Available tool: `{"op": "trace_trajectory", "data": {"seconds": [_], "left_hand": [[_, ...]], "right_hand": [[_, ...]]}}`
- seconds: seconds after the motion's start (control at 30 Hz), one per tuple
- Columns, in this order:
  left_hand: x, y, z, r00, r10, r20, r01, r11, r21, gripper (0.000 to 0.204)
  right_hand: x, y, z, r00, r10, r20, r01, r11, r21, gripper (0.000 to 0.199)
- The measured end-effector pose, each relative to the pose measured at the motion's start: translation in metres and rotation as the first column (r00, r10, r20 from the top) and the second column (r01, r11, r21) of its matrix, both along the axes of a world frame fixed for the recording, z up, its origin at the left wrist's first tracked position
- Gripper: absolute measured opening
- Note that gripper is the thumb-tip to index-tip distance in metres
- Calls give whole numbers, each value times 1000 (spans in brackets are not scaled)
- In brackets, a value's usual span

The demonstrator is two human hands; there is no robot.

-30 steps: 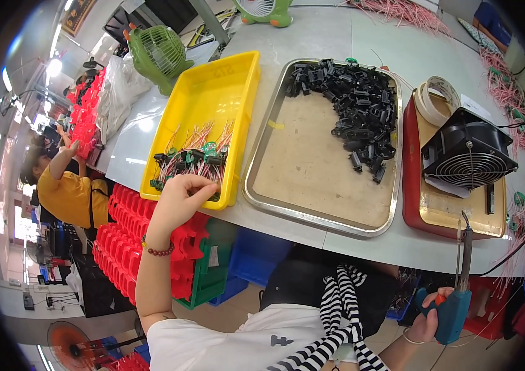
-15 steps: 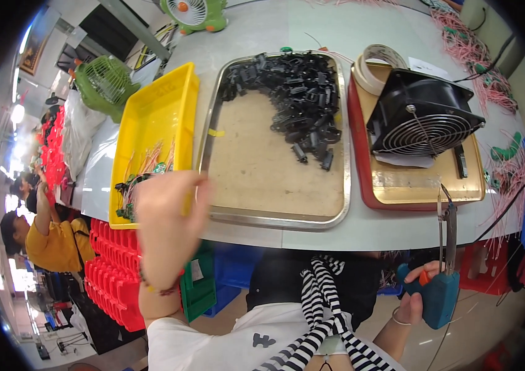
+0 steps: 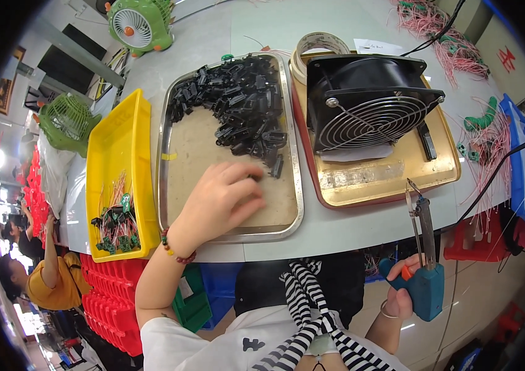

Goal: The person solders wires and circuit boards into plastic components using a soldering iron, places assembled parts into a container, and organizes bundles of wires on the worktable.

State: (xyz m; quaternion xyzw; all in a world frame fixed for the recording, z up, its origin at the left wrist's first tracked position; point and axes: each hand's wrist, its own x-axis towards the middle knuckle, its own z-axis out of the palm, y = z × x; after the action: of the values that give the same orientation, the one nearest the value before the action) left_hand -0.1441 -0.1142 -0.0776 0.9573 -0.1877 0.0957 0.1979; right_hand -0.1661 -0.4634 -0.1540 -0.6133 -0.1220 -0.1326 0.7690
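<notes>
Left hand [image 3: 222, 198] lies palm down inside the steel tray [image 3: 173, 185], fingers loosely spread and curled, tips at the lower edge of the heap of black plastic connectors [image 3: 237, 111]; whether a piece is pinched under the fingertips cannot be told, as the hand hides it. A bead bracelet [image 3: 176, 250] sits on that wrist. The connectors crowd the tray's far half and right side, with 1 or 2 strays near the fingertips; the near half of the tray floor is bare and brownish. Right hand [image 3: 401, 290] is low, off the table edge near the lap, closed around the teal grip of a soldering gun [image 3: 423, 260], whose thin metal tip points up and away, toward the near edge of the gold tray [image 3: 392, 179]. That tray, just right of the steel one, carries a black box fan [image 3: 367, 102] with a wire grille, tilted up at its back. A roll of tape [image 3: 318, 43] stands behind it. Left of the steel tray, a yellow bin [image 3: 117, 142] holds small green parts with red wires [image 3: 117, 219] at its near end. 2 green desk fans [image 3: 139, 25] sit at the far left of the grey table [image 3: 330, 229]. Loose pink wires [image 3: 448, 37] lie far right. Another person in a yellow shirt [image 3: 52, 278] works lower left, beside red crates [image 3: 108, 297].
</notes>
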Motion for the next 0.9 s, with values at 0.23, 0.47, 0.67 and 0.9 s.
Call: {"op": "trace_trajectory", "data": {"seconds": [0.23, 0.47, 0.67, 0.9], "left_hand": [[-11, -5, -14, 966, 259, 31, -258, 966, -13, 15], [-1, -21, 1, 966, 253, -50, -257, 960, -114, 15], [39, -73, 21, 966, 69, 248, 2, 962, -273, 11], [49, -82, 27, 991, 22, 130, -4, 990, -138, 11]], "right_hand": [[4, -1, -3, 999, 26, -29, -25, 999, 38, 49], [3, -4, -7, 999, 47, -25, -45, 996, 76, 50], [2, -7, -5, 998, 33, -48, -29, 996, 83, 50], [0, -14, -8, 996, 52, -79, -47, 997, 68, 50]]}}
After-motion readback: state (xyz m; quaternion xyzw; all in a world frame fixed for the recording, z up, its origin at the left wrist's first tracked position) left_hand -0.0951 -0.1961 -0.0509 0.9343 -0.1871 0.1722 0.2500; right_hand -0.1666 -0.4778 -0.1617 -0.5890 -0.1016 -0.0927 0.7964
